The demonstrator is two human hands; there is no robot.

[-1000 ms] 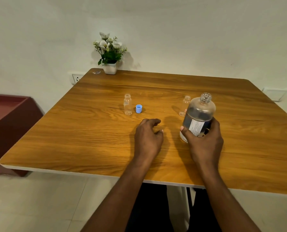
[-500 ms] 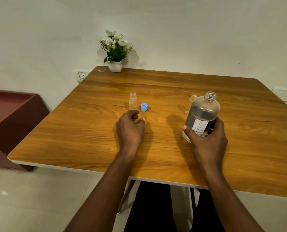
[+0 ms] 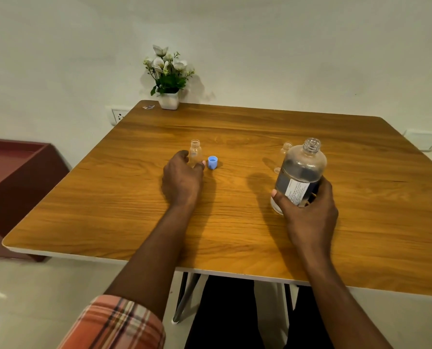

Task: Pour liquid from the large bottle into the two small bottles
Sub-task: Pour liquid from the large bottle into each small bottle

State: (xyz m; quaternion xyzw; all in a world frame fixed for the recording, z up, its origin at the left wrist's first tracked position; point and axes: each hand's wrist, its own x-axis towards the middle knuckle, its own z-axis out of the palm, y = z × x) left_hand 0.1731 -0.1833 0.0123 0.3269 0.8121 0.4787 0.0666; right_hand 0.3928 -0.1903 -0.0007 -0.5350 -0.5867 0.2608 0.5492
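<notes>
Nothing poured yet; both fills are left.
Right hand grips the uncapped large bottle on the right of the counter; left hand fingers curl round the left small bottle, which looks empty.

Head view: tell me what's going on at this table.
A person is setting up to pour. The right hand grips the large bottle, uncapped and partly full of liquid, close to the table. The left hand curls round the lower part of the left small bottle, which stands upright and open, with a blue cap beside it. The second small bottle stands behind the large one, partly hidden. Nothing is being poured yet.
</notes>
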